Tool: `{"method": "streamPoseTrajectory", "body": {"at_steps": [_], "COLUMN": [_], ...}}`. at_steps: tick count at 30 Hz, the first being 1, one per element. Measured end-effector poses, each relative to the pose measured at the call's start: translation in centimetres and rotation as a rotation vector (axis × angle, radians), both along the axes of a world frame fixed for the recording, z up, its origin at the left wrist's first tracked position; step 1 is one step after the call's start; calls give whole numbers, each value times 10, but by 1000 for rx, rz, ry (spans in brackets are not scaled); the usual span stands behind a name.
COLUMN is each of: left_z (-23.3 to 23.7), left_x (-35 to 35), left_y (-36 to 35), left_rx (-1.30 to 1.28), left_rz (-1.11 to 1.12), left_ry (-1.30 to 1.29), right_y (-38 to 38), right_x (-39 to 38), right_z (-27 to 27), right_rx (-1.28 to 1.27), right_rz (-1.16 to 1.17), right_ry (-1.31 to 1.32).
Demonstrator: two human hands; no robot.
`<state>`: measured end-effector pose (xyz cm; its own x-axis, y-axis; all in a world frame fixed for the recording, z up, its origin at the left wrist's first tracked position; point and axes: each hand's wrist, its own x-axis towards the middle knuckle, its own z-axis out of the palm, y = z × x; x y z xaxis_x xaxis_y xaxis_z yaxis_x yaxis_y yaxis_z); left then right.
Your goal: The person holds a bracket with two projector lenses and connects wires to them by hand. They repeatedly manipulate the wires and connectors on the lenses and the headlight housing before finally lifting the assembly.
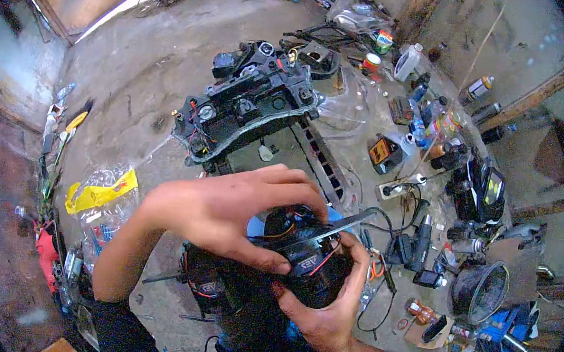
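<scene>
My left hand (pixel 236 209) reaches over a black round part (pixel 307 259) with thin wires, its thumb and fingers curled round the upper left side. From the lower right, my right hand (pixel 330 306) grips the same part, thumb underneath and fingers on its right edge. A grey metal strip (pixel 342 226) lies across the top of the part, between the hands. Another black part (pixel 207 286) with a red wire sits below my left hand. Beyond the hands, a large black headlight housing (pixel 248 106) with wires and sockets rests on the floor.
Bottles and cans line the right side, near a white power strip (pixel 399 186) and cables. A metal ring-shaped drum (pixel 480 290) stands at the right. A yellow-marked plastic bag (pixel 103 192) lies at the left, with clutter along the left wall.
</scene>
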<state>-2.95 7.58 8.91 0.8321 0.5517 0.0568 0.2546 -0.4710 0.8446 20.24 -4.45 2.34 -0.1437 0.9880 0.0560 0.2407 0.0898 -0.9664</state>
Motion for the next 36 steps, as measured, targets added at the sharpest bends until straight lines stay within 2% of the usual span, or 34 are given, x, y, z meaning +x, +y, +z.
{"method": "streamPoseTrajectory", "body": {"at_steps": [4, 7, 16, 19, 30, 33, 36], "left_z": [-7, -8, -31, -33, -25, -20, -23], "left_x": [-5, -10, -7, -2, -7, -9, -11], "left_y": [13, 17, 19, 13, 4, 3, 5], "left_rx": [-112, -181, -185, -391, -179, -149, -122], "left_rz": [-54, -42, -8, 44, 54, 106, 95], "left_ry": [-92, -43, -221, -259, -171, -68, -119], "right_y": [2, 3, 10, 10, 15, 14, 12], "right_x": [-2, -3, -4, -4, 3, 3, 4], "right_z": [1, -2, 12, 16, 20, 19, 18], "right_rx": [53, 72, 220, 235, 234, 216, 190], "right_rz": [-9, -1, 40, 62, 115, 120, 120], "right_ry": [-22, -10, -155, -192, -262, -272, -275]}}
